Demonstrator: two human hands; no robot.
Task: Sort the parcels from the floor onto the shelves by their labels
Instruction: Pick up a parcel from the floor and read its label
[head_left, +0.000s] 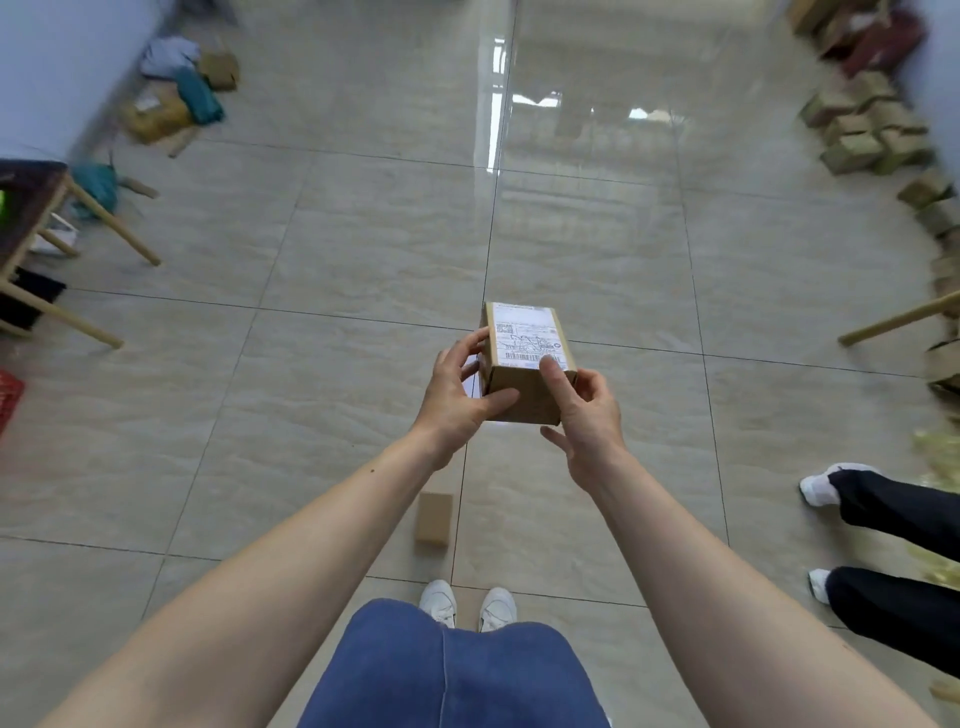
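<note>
I see my left hand (457, 395) and right hand (584, 410) gripping one brown cardboard box (524, 384) (white label on top); another small box (434, 518) lies on the shiny floor (311, 364).

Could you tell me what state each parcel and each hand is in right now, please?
Labelled parcel: held up off the floor, label facing up.
Left hand: gripping the parcel's left side.
Right hand: gripping its right side, thumb on the label.
Small plain box: lying on the floor, untouched.

The white shipping label (529, 335) on the held parcel (524, 384) is too blurred to read.
</note>
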